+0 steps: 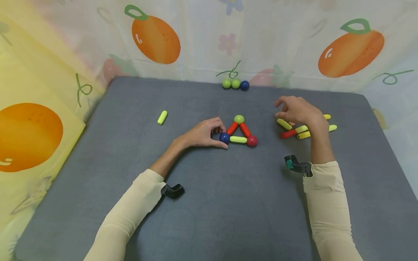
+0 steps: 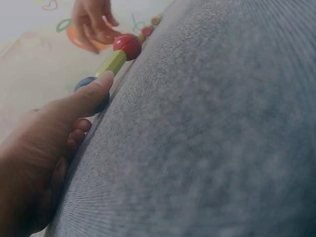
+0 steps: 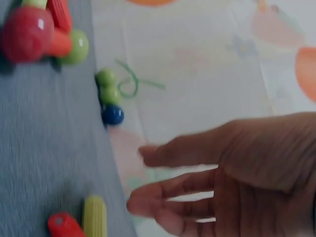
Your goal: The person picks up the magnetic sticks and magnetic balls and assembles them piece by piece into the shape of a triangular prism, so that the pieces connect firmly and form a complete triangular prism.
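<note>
A triangle of balls joined by rods lies on the grey table. Its corners are a blue ball, a red ball and a green ball. Two red rods and a yellow-green rod link them. My left hand holds the blue corner ball between thumb and fingers; in the left wrist view the thumb covers part of that ball. Over a loose group of rods at the right hovers my right hand, its fingers loosely bent and nothing between them in the right wrist view.
Under and beside the right hand lie several yellow rods and a red rod. A single yellow-green rod lies left of the triangle. Two green balls and a dark blue ball line the table's back edge, against a patterned curtain.
</note>
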